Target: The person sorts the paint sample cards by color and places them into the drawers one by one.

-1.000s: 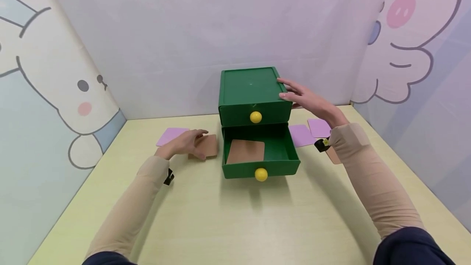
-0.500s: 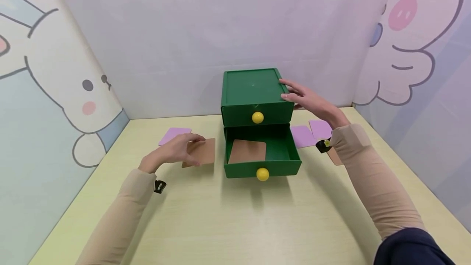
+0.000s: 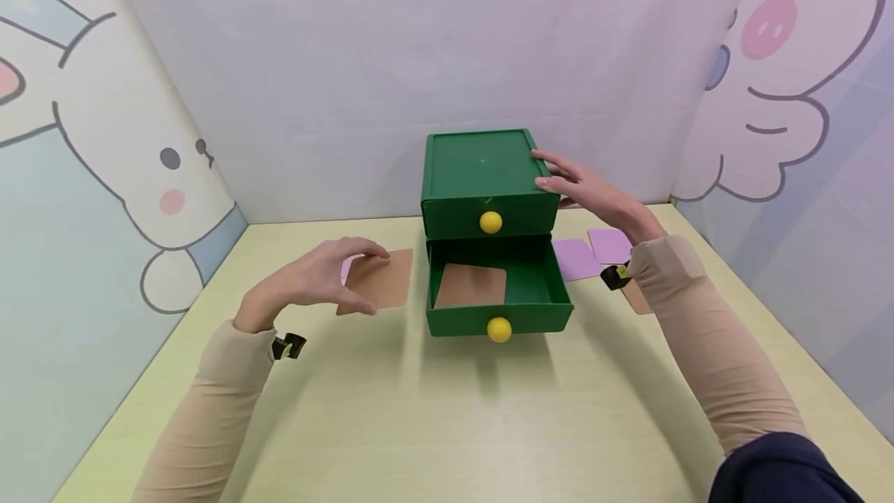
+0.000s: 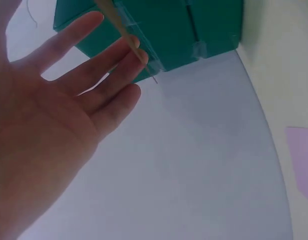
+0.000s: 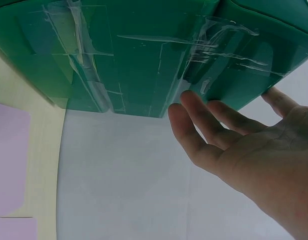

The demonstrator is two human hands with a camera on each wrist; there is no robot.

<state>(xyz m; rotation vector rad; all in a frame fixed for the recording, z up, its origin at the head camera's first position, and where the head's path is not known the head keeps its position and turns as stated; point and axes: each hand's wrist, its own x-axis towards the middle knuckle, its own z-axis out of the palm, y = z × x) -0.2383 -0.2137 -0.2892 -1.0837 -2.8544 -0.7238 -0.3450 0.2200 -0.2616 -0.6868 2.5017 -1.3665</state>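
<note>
The card [image 3: 386,279] sits between your left hand's [image 3: 314,274] curved thumb and fingertips; your right hand [image 3: 590,191], fingers spread, touches the box [image 3: 482,165].

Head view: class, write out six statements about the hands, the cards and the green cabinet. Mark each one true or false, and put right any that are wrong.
1. The left hand holds a brown card. True.
2. A second brown card lies inside the lower drawer. True.
3. The lower drawer is pushed fully shut. False: it is pulled open.
4. The right hand is inside the lower drawer. False: it is at the right edge of the green cabinet.
5. The upper knob and the lower knob are both yellow. True.
6. No card lies to the right of the cabinet. False: two purple cards lie there, and part of a brown one shows.
</note>
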